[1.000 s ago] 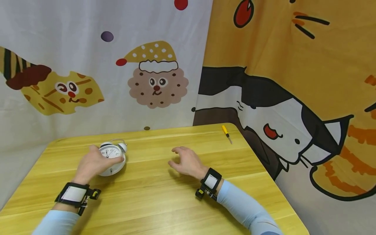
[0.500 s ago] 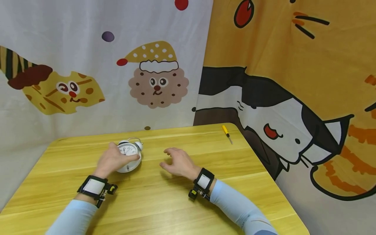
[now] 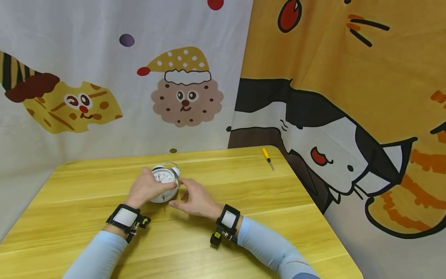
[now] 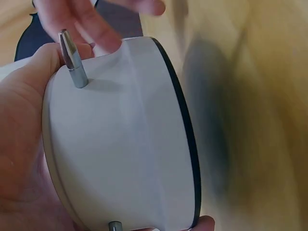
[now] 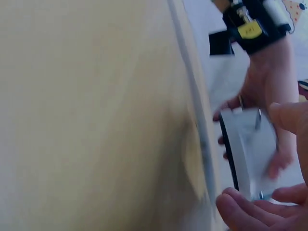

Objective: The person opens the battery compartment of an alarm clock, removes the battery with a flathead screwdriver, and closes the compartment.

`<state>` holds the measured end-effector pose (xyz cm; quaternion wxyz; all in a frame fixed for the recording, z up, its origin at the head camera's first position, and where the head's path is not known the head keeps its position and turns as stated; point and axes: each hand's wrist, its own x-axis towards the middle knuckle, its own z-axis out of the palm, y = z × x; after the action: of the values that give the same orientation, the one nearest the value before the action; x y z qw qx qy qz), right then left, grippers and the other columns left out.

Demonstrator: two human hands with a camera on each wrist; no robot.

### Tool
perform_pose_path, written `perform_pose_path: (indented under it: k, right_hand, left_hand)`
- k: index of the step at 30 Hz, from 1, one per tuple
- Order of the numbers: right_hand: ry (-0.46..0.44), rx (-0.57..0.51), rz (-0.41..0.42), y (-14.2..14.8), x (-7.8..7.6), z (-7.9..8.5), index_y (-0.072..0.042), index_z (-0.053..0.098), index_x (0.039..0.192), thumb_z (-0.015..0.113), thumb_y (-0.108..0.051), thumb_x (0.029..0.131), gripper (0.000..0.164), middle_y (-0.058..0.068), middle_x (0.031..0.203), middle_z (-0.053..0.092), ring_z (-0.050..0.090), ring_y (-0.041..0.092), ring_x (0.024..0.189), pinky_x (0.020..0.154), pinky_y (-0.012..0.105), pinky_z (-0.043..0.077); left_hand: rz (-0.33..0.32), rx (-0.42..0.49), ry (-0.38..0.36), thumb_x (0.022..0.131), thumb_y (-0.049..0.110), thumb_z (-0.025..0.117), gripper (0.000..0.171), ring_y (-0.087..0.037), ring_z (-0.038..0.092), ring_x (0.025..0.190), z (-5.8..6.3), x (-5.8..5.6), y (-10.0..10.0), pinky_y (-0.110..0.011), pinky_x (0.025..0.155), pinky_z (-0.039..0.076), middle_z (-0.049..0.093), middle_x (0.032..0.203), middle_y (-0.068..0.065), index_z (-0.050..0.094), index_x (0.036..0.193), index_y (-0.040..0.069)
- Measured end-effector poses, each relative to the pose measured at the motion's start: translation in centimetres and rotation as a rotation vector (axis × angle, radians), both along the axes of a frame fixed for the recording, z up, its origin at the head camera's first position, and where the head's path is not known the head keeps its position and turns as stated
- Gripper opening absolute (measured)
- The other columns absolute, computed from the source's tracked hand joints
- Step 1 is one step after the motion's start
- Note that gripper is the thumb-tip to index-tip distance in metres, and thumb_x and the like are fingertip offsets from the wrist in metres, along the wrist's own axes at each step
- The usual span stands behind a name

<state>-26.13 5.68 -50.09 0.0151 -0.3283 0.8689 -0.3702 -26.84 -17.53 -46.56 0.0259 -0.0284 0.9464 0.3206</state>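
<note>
A white twin-bell alarm clock [image 3: 166, 177] faces the head camera, dial up and slightly tilted back. My left hand [image 3: 145, 190] grips it from its left side, thumb across the front of the dial. In the left wrist view the clock's white casing [image 4: 115, 139] fills the middle, with a metal foot [image 4: 73, 60] sticking out and the other just showing at the lower edge. My right hand [image 3: 196, 199] is at the clock's right side, thumb and fingers spread apart and fingertips close to its rim. In the right wrist view its fingers [image 5: 250, 211] reach toward the casing [image 5: 255, 149].
The wooden table [image 3: 209, 252] spreads under both hands. A screwdriver with a yellow handle [image 3: 266, 153] lies near the far right corner. Behind the table hangs a cartoon-printed curtain [image 3: 115, 143]. Each wrist carries a black strap [image 3: 126, 217] with a small camera.
My left hand has carried the clock to the right across the table. My right hand has moved left, so its fingertips now come up beside the clock.
</note>
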Motion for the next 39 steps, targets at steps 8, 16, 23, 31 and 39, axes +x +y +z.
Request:
perform_pose_path:
  k: [8,16,23,31,39]
  right_hand:
    - [-0.035,-0.044,-0.038,-1.5,1.1,-0.4,-0.014,0.040,0.173,0.089,-0.051,0.095,0.099,0.008,0.163,0.059,0.066,0.015,0.127,0.102,0.024,0.058]
    - [-0.014,-0.024,-0.097,-1.4,1.4,-0.3,-0.012,0.036,0.175,0.091,-0.049,0.094,0.104,0.009,0.174,0.052,0.059,0.024,0.151,0.123,0.038,0.053]
    - [0.001,0.018,-0.134,-0.7,1.1,-0.1,-0.014,0.038,0.174,0.093,-0.053,0.092,0.107,0.008,0.176,0.050,0.055,0.028,0.159,0.130,0.047,0.047]
    - [0.058,0.083,-0.160,0.7,0.5,0.4,-0.015,0.045,0.171,0.093,-0.049,0.093,0.097,0.007,0.171,0.057,0.061,0.028,0.153,0.125,0.047,0.053]
    - [0.045,0.093,-0.155,1.9,0.1,0.0,-0.011,0.046,0.170,0.098,-0.038,0.088,0.100,0.011,0.170,0.058,0.062,0.031,0.152,0.126,0.049,0.051]
  left_hand:
    - [0.011,0.028,0.027,0.079,0.074,0.089,0.116,-0.039,0.073,0.094,-0.8,0.4,1.4,-0.042,0.070,0.063,0.068,0.117,-0.033,0.041,0.138,-0.013]
    - [0.000,0.026,0.065,0.085,0.071,0.086,0.108,-0.040,0.073,0.094,-1.0,0.5,2.3,-0.043,0.068,0.063,0.069,0.117,-0.034,0.047,0.137,-0.015]
    - [-0.051,0.089,0.086,0.088,0.070,0.085,0.106,-0.036,0.074,0.097,-1.6,0.7,2.6,-0.040,0.070,0.061,0.071,0.121,-0.032,0.050,0.142,-0.014]
    - [-0.104,0.181,0.064,0.089,0.068,0.087,0.110,-0.036,0.075,0.111,-1.6,1.4,2.7,-0.038,0.079,0.063,0.072,0.134,-0.030,0.045,0.155,-0.009]
    - [-0.215,0.228,0.083,0.081,0.052,0.100,0.113,-0.037,0.073,0.124,-1.4,1.9,2.9,-0.051,0.096,0.064,0.071,0.143,-0.024,0.043,0.164,0.000]
